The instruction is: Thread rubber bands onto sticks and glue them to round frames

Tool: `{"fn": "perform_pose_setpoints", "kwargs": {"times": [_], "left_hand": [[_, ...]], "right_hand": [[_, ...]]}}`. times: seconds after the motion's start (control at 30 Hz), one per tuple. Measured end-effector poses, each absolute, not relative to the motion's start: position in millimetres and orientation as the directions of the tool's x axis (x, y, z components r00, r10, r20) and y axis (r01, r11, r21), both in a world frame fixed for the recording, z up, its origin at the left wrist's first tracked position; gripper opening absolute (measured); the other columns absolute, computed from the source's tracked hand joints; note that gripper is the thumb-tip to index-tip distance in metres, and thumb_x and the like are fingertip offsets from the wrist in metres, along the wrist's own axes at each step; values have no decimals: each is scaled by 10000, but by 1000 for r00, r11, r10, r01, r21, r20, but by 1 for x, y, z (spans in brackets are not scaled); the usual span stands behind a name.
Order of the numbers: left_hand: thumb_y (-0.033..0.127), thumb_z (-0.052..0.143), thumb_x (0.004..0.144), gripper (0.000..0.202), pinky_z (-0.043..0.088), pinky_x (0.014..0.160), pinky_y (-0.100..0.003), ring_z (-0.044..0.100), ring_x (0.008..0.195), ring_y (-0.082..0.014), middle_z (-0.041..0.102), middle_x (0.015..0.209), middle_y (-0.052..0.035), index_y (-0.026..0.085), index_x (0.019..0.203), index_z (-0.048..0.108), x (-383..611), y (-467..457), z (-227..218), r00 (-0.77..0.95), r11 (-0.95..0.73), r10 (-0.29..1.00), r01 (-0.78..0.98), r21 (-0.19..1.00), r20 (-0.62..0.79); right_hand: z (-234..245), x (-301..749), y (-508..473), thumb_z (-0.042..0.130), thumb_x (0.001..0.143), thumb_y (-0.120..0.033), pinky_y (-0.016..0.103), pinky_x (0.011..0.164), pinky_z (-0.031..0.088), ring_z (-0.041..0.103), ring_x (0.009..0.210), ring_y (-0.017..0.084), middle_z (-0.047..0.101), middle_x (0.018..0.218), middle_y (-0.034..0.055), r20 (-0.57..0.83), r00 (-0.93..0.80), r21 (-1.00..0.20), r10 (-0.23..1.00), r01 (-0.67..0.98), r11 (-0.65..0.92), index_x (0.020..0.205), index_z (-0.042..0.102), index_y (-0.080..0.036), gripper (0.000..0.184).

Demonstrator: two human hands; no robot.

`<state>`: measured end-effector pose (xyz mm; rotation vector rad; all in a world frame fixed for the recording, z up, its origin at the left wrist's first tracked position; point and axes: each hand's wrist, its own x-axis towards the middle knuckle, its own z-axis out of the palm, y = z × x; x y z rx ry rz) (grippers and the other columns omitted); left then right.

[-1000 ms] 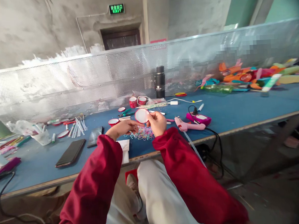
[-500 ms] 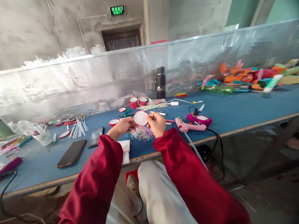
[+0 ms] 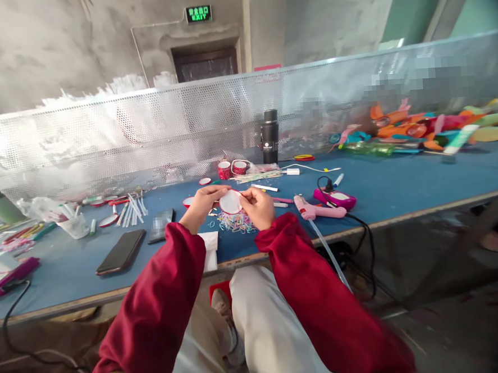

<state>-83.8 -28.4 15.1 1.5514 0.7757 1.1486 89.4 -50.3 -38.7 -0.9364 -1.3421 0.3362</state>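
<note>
A round white disc with a red rim [image 3: 231, 202] is held between both hands above the blue bench [image 3: 401, 188]. My left hand [image 3: 202, 203] grips its left edge with fingers curled over the top. My right hand [image 3: 256, 206] pinches its right edge. Both arms wear dark red sleeves. Just below the disc lies a loose pile of small coloured rubber bands [image 3: 235, 223]. Behind the hands lie more red-rimmed discs [image 3: 204, 181] and two red-and-white cups [image 3: 224, 169].
A pink glue gun [image 3: 318, 209] with a black cord lies to the right. A black phone [image 3: 120, 251] and a second phone [image 3: 160, 223] lie to the left. A black flask [image 3: 269, 136] stands by the perforated metal screen. Colourful toy parts [image 3: 414, 127] pile at far right.
The disc has tipped from facing me to lying flatter and lower. My left hand has moved up over its left edge. The camera shifted slightly.
</note>
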Motion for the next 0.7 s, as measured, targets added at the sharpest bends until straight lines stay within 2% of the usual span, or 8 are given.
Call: {"fn": "perform_pose_setpoints", "kwargs": {"times": [0.13,0.27,0.4,0.57,0.7], "left_hand": [[424,829,668,392,406,575,-231,537,614,-99,691,766,-43,136,929,785,-83,-26,14,329,-324,891,-20,946,312],[464,825,654,413,393,573,-235,525,613,-100,680,751,-38,134,898,778,-83,-22,12,321,-360,882,-13,933,345],[470,820,666,427,391,572,-234,528,621,-102,683,776,-41,133,922,768,-83,-22,11,345,-363,876,7,932,338],[494,691,820,368,351,541,-215,568,645,-109,682,789,-52,152,942,749,-82,-26,13,334,-317,901,70,946,277],[318,750,781,194,342,554,-226,550,638,-108,666,744,-40,147,872,751,-83,-25,12,321,-344,905,168,924,279]], "right_hand": [[-37,87,-54,647,771,-415,270,506,489,604,540,160,662,655,4,632,200,-773,749,228,592,773,604,-232,188],[-33,86,-59,642,796,-501,277,451,482,594,476,157,660,650,-5,577,175,-816,798,153,557,832,629,-230,274],[-33,87,-59,632,800,-472,275,433,470,608,465,168,642,612,-7,573,160,-816,804,200,542,783,617,-227,247],[-34,93,-53,601,805,-392,275,497,494,624,503,169,671,637,19,596,412,-803,689,298,516,773,603,-222,173],[-34,98,-48,596,776,-351,278,533,510,650,572,186,687,665,27,573,538,-817,618,316,481,819,614,-214,145]]}}
